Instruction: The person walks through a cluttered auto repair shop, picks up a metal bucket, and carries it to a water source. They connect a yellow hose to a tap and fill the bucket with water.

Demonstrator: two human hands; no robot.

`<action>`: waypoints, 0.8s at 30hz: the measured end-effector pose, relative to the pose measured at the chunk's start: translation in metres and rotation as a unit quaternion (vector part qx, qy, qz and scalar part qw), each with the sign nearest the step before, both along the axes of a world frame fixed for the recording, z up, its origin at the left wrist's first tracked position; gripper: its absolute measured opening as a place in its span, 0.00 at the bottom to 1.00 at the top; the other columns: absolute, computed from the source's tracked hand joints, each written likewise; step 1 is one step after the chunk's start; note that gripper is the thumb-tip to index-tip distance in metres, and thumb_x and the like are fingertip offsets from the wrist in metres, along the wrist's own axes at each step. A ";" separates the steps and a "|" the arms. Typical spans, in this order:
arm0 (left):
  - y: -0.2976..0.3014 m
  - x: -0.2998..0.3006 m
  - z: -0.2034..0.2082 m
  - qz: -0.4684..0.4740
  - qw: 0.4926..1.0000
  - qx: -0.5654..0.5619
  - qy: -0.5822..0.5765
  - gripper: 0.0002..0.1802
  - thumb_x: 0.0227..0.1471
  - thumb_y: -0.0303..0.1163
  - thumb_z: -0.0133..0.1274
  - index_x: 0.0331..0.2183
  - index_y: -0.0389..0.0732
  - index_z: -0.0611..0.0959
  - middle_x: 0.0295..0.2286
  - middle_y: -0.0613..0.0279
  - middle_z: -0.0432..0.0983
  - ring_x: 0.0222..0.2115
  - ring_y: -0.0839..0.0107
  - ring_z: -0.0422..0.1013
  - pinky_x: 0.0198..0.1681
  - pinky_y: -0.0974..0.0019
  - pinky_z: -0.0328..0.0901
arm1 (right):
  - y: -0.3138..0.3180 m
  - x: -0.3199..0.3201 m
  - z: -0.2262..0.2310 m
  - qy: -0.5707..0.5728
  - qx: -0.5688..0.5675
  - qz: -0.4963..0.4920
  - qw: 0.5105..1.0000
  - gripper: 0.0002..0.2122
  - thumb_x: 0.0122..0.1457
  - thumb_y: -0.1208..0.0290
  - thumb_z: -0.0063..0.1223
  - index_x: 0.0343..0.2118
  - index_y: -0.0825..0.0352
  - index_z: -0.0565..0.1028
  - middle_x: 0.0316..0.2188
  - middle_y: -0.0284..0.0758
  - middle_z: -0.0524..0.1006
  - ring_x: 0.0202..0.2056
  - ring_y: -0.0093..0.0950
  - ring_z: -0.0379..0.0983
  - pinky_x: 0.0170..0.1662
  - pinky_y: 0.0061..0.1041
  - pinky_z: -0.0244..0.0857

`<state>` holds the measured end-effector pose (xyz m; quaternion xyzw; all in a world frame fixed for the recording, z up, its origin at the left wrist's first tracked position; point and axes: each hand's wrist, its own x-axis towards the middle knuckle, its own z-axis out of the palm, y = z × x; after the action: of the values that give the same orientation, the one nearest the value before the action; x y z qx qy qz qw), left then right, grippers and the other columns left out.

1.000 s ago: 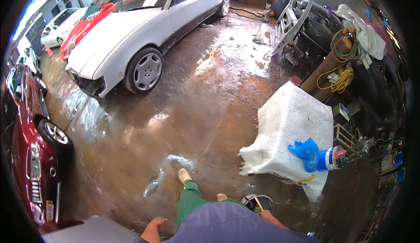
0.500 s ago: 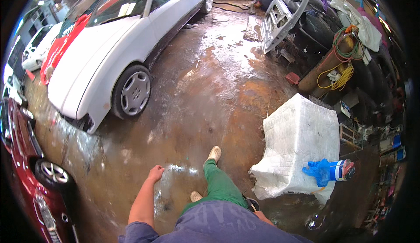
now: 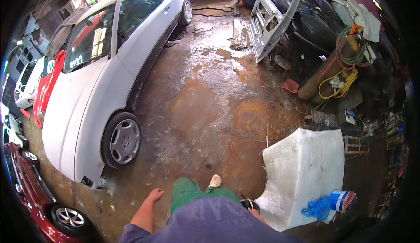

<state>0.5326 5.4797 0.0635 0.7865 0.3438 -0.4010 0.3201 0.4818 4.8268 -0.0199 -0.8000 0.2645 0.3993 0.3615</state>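
My left hand [image 3: 155, 194] hangs over the wet floor, its fingers curled in and nothing visible in them. Low beside my right hip, my right hand [image 3: 255, 213] is mostly hidden by my shirt. It grips a dark rounded object [image 3: 257, 205] whose kind I cannot make out. Nearest to that hand stands a block wrapped in a white quilted cover [image 3: 302, 173]. A blue plastic bag [image 3: 318, 208] and a blue-and-white can [image 3: 339, 200] rest at its near right side.
A white car [image 3: 94, 85] stands ahead on the left, with a maroon car [image 3: 33, 190] nearer. At the far right are a bare metal door frame [image 3: 267, 24], a gas cylinder [image 3: 313, 83] with coiled hoses, and a small red container [image 3: 290, 86]. The brown floor [image 3: 197, 129] shines wet between them.
I have stepped forward between the white car and the covered block, which now sit lower in view. My left hand stays curled at my side; my right still holds the dark object.
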 end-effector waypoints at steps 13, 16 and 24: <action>-0.139 0.508 0.021 -0.212 0.876 -0.347 -0.258 0.25 0.55 0.42 0.55 0.48 0.33 0.78 0.44 0.43 0.78 0.46 0.52 0.74 0.50 0.56 0.67 | 0.212 0.506 0.069 -0.094 0.249 -0.471 0.841 0.14 0.67 0.54 0.45 0.31 0.60 0.67 0.21 0.36 0.77 0.22 0.32 0.77 0.25 0.32 0.72; -0.183 0.583 0.034 -0.324 0.842 -0.320 -0.289 0.25 0.54 0.42 0.55 0.48 0.33 0.78 0.44 0.42 0.76 0.46 0.51 0.74 0.51 0.56 0.67 | 0.263 0.608 0.114 -0.142 0.288 -0.476 0.819 0.14 0.67 0.53 0.43 0.37 0.61 0.69 0.33 0.39 0.81 0.36 0.34 0.79 0.37 0.32 0.71; -0.152 0.800 0.140 -0.188 0.910 -0.273 -0.248 0.27 0.47 0.37 0.50 0.51 0.41 0.76 0.39 0.41 0.78 0.41 0.45 0.75 0.45 0.51 0.68 | 0.371 0.850 0.198 -0.210 0.460 -0.381 0.774 0.17 0.69 0.55 0.41 0.30 0.64 0.70 0.49 0.51 0.75 0.53 0.40 0.72 0.60 0.37 0.61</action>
<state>1.3329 5.3273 0.2035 0.7925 -0.0238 -0.3243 0.5160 1.3319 5.1975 0.1778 -0.4362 0.2496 0.1251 0.8554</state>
